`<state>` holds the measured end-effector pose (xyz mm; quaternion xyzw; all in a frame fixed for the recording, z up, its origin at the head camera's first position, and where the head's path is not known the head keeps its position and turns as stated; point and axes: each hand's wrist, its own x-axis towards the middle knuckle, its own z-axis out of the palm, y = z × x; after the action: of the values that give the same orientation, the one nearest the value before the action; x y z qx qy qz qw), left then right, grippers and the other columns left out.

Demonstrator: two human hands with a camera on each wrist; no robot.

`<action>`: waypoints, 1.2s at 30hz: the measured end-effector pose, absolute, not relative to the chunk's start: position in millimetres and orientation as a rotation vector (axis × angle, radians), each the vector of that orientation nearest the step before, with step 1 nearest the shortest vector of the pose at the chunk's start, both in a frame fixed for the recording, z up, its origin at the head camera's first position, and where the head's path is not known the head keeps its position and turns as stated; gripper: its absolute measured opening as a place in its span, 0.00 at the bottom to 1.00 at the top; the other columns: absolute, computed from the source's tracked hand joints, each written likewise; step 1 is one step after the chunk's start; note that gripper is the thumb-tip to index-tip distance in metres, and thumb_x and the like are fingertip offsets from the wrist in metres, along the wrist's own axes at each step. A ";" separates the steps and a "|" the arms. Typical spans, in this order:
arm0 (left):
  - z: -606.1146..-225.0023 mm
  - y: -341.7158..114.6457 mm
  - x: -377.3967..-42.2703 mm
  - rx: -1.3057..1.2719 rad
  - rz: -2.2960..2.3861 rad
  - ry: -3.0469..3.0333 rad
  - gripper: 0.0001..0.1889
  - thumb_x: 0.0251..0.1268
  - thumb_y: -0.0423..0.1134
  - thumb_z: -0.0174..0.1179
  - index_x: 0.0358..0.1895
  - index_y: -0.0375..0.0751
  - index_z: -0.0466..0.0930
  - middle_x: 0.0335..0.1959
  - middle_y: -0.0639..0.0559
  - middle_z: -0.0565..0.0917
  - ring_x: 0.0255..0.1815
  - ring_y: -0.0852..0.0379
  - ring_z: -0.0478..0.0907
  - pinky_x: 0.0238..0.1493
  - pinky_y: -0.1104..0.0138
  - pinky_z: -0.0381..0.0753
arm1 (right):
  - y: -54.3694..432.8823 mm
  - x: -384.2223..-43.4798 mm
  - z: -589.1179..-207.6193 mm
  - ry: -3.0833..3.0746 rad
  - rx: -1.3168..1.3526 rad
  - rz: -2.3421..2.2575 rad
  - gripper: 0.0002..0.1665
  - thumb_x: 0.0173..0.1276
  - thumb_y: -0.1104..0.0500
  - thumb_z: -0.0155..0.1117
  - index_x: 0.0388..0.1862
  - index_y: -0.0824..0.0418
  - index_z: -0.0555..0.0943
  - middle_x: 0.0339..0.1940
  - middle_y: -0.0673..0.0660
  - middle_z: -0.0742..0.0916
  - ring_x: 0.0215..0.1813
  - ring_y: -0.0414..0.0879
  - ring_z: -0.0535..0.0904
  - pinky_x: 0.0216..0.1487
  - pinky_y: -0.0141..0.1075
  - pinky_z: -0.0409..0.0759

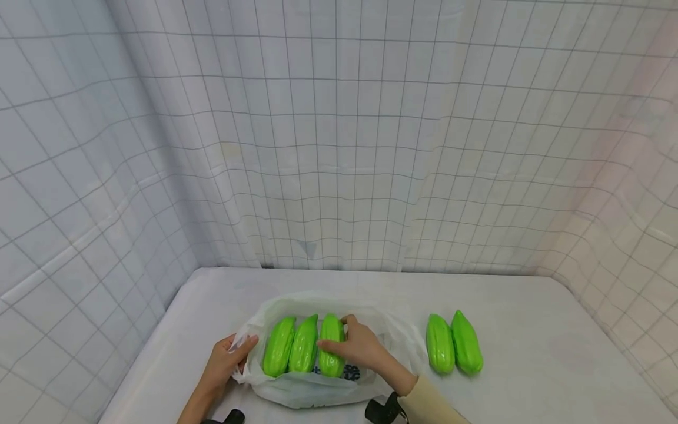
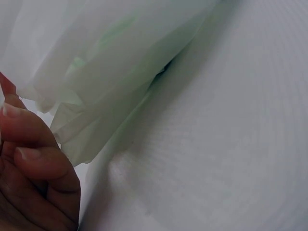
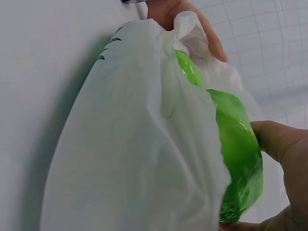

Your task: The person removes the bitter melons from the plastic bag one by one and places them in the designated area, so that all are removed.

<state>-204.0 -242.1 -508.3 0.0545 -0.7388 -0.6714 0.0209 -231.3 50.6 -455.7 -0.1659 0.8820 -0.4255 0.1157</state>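
Bag (image 1: 309,393), print (image 1: 351,372) partly beneath gourds (image 1: 303,348)

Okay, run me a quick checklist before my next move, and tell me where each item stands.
1. Left hand holding the edge of the bag: ok.
2. Right hand gripping a vegetable, the held one: ok.
3. Bag mouth open: ok, you can see in from above.
4. Held vegetable clear of the bag's bottom: cannot tell, no view shows its underside.
5. All five vegetables in the bag: not ok, the two outside, one and its neighbour, lie on the table to the right.
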 end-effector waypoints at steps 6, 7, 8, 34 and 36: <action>-508.6 -242.4 -202.8 0.150 -2.084 -2.282 0.12 0.67 0.39 0.59 0.29 0.33 0.74 0.10 0.54 0.65 0.11 0.61 0.63 0.15 0.69 0.66 | 49.9 -228.3 -455.4 2.587 -0.507 -1.254 0.44 0.59 0.40 0.67 0.58 0.74 0.66 0.31 0.58 0.81 0.30 0.47 0.77 0.28 0.42 0.75; -508.8 -242.3 -202.9 0.143 -2.087 -2.279 0.12 0.67 0.38 0.59 0.29 0.33 0.74 0.10 0.54 0.65 0.11 0.61 0.63 0.15 0.69 0.66 | 49.9 -227.8 -455.3 2.586 -0.509 -1.256 0.44 0.59 0.40 0.67 0.58 0.74 0.66 0.31 0.58 0.80 0.29 0.47 0.77 0.28 0.42 0.75; -509.1 -242.2 -202.9 0.137 -2.090 -2.276 0.12 0.67 0.38 0.59 0.29 0.33 0.74 0.10 0.54 0.65 0.11 0.61 0.63 0.15 0.69 0.66 | 49.8 -227.1 -454.8 2.587 -0.511 -1.258 0.44 0.59 0.40 0.67 0.58 0.74 0.66 0.30 0.57 0.80 0.29 0.46 0.77 0.27 0.42 0.75; -509.6 -243.3 -202.7 0.103 -2.104 -2.295 0.13 0.68 0.40 0.58 0.32 0.31 0.75 0.10 0.54 0.66 0.12 0.61 0.64 0.16 0.68 0.68 | 52.7 -222.7 -453.5 2.622 -0.489 -1.360 0.47 0.59 0.37 0.65 0.60 0.73 0.66 0.24 0.53 0.78 0.21 0.43 0.72 0.21 0.37 0.70; -509.5 -243.0 -202.7 0.111 -2.106 -2.287 0.13 0.68 0.41 0.58 0.32 0.32 0.75 0.10 0.55 0.66 0.12 0.61 0.64 0.16 0.68 0.68 | 53.5 -222.2 -452.5 2.627 -0.485 -1.371 0.47 0.59 0.37 0.64 0.60 0.73 0.66 0.24 0.54 0.78 0.21 0.43 0.72 0.20 0.37 0.70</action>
<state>-202.7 -243.0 -509.5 0.0356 -0.7352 -0.6768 0.0153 -222.2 53.5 -452.5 -0.1610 0.8727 -0.4556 0.0694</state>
